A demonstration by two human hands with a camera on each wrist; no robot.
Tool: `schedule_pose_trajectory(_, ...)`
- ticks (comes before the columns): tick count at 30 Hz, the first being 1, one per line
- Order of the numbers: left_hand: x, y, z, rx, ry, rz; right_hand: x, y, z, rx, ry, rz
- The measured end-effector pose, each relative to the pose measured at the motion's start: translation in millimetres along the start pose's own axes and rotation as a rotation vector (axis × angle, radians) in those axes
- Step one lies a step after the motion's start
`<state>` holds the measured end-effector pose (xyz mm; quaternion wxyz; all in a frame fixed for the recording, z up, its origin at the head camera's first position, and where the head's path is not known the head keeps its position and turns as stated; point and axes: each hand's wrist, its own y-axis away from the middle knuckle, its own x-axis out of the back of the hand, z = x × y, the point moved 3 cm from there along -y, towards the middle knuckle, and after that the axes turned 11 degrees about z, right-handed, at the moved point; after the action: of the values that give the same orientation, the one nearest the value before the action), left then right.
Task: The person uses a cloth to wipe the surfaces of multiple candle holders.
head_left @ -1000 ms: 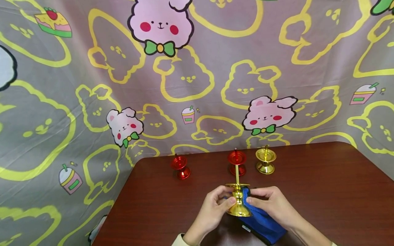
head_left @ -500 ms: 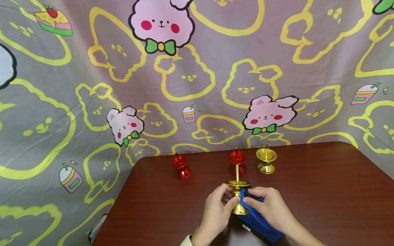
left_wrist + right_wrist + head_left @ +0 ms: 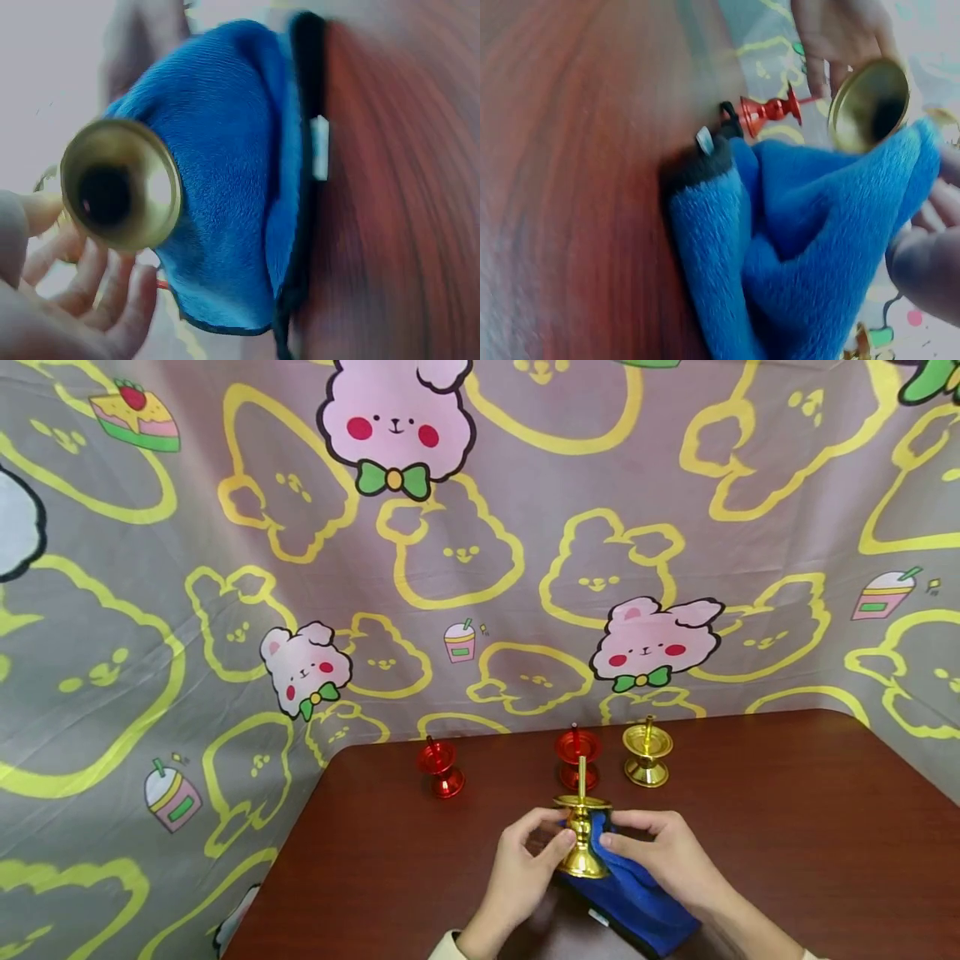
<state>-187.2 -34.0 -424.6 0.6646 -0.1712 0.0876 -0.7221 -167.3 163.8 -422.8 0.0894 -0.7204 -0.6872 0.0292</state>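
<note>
A shiny gold candle holder [image 3: 582, 865] with a flared base, wide dish and upright spike is held off the table, roughly vertical. My left hand [image 3: 523, 864] grips its stem from the left, thumb in front. A blue plush cloth [image 3: 639, 897] with dark edging hangs against the holder's right side. My right hand [image 3: 670, 857] pinches that cloth between thumb and fingers beside the stem. In the left wrist view the hollow underside of the candle holder [image 3: 154, 202] faces the camera. Cloth and holder hide some fingertips.
Towards the back of the brown table [image 3: 360, 868] stand a red candle holder [image 3: 444, 777] at left, another red candle holder [image 3: 579, 750] in the middle and a gold candle holder [image 3: 647, 760] to its right. A patterned curtain [image 3: 420, 577] hangs behind.
The gold holder has risen slightly, and its base has shifted a little between frames. The cloth's folds at the stem have changed with small right-hand movements. Both hands keep their holds.
</note>
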Motion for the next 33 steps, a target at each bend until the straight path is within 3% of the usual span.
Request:
schedule_pose_trajectory(3,2.7,-1.5,-2.0,0.099,0.226,-0.045,3.6,-2.0,4.7,-0.019,-0.278,-0.157)
schedule_pose_trajectory(6,1.7,1.0,-5.9,0.17,0.357,-0.082,3.4,-0.6,9.7,-0.026,-0.478,-0.307)
schedule_pose_trajectory(9,-1.4,4.9,-10.5,0.197,0.391,-0.113,1.5,1.7,14.7,-0.03,-0.582,-0.383)
schedule_pose_trajectory(12,-4.7,8.4,-13.1,0.191,0.393,-0.133,-0.7,3.6,18.6,-0.033,-0.633,-0.403)
schedule_pose_trajectory(19,-6.0,10.4,-12.2,0.166,0.388,-0.142,-3.5,4.8,21.6,-0.028,-0.658,-0.393)
schedule_pose_trajectory(25,-4.5,9.4,-11.7,0.144,0.314,-0.134,-2.5,3.8,18.8,-0.02,-0.622,-0.37)
schedule_pose_trajectory(33,1.0,6.4,-7.7,0.072,0.23,-0.134,0.5,1.7,11.0,-0.007,-0.414,-0.283)
